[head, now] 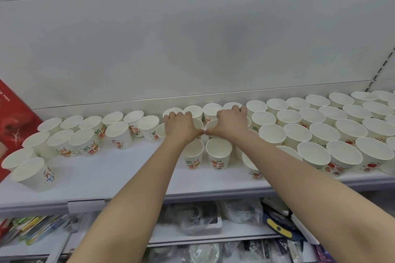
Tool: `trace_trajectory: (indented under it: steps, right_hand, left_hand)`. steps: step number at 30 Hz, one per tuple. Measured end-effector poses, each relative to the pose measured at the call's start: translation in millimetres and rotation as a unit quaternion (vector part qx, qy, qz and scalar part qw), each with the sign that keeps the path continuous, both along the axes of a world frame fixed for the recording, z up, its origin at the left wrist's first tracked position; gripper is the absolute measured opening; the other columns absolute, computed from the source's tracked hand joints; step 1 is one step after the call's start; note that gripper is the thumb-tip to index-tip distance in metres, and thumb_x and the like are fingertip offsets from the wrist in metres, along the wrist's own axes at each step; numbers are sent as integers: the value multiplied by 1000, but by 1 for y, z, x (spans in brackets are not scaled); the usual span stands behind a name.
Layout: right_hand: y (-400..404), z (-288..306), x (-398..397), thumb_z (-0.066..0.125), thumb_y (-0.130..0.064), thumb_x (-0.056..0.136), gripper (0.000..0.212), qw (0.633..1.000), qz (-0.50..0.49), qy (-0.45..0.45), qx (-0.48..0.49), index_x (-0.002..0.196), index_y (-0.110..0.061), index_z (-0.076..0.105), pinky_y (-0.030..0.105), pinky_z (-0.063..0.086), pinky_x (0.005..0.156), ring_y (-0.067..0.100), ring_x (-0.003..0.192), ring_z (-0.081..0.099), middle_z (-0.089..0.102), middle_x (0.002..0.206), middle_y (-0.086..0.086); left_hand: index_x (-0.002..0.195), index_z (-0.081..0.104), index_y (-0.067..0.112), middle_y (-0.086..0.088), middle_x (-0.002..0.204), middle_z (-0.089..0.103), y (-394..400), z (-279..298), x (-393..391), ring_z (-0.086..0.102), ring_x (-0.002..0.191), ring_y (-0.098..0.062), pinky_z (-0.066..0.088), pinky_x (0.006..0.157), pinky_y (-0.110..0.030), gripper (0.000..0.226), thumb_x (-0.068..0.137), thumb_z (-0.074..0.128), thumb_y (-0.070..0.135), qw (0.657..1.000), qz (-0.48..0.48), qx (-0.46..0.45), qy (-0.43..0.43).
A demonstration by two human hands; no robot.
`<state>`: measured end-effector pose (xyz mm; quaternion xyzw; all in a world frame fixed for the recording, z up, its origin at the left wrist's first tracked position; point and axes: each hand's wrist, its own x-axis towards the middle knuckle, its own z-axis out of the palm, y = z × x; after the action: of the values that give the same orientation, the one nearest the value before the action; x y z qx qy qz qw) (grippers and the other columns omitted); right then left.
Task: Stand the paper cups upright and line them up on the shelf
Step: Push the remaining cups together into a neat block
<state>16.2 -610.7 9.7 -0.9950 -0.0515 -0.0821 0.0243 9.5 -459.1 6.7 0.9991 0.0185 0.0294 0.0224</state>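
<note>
White paper cups with red and green print stand upright all along the white shelf. Tidy rows of cups fill the right side, and a looser cluster of cups stands on the left. Both my arms reach to the middle back. My left hand lies over a cup there with its fingers curled over the rims of the back cups. My right hand does the same beside it, and the two thumbs touch. The cups under the hands are mostly hidden. Two cups stand just in front of my wrists.
A red box leans at the far left behind the cups. A leaning cup sits near the left front edge. Bare shelf shows in front of the left cluster. Bagged goods fill the shelf below.
</note>
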Motion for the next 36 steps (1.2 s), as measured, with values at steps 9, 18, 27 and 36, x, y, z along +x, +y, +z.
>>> trace_trajectory:
  steps: [9, 18, 27, 36]
  right_hand:
    - [2, -5, 4, 54, -76, 67, 65, 1000, -4, -27, 15, 95, -18, 64, 41, 28, 88, 27, 103, 48, 67, 94, 5]
    - [-37, 12, -56, 68, -73, 59, 78, 975, 174, 57, 124, 124, -31, 57, 37, 24, 96, 22, 113, 39, 59, 112, -12]
    - [-28, -10, -63, 66, -71, 61, 76, 988, 146, 37, 24, 124, -29, 57, 39, 25, 89, 25, 108, 44, 59, 120, 1]
    - [-52, -9, -87, 64, -69, 69, 76, 983, 104, -29, 146, 131, -27, 52, 43, 28, 99, 24, 119, 45, 57, 130, -3]
  left_hand:
    - [134, 51, 20, -6, 134, 55, 5, 8, -6, 43, 127, -32, 31, 100, -41, 77, 78, 58, 72, 999, -4, -42, -9]
    - [144, 41, 34, 1, 144, 48, 39, 13, -61, 38, 132, -28, 31, 108, -46, 98, 59, 78, 67, 983, -83, -133, 98]
    - [137, 51, 26, -3, 129, 58, 22, -5, -68, 53, 119, -26, 43, 98, -44, 86, 62, 82, 55, 980, -48, -190, 45]
    - [139, 47, 30, -2, 142, 45, 11, -6, -90, 43, 127, -27, 35, 105, -41, 85, 65, 80, 58, 981, -46, -177, -62]
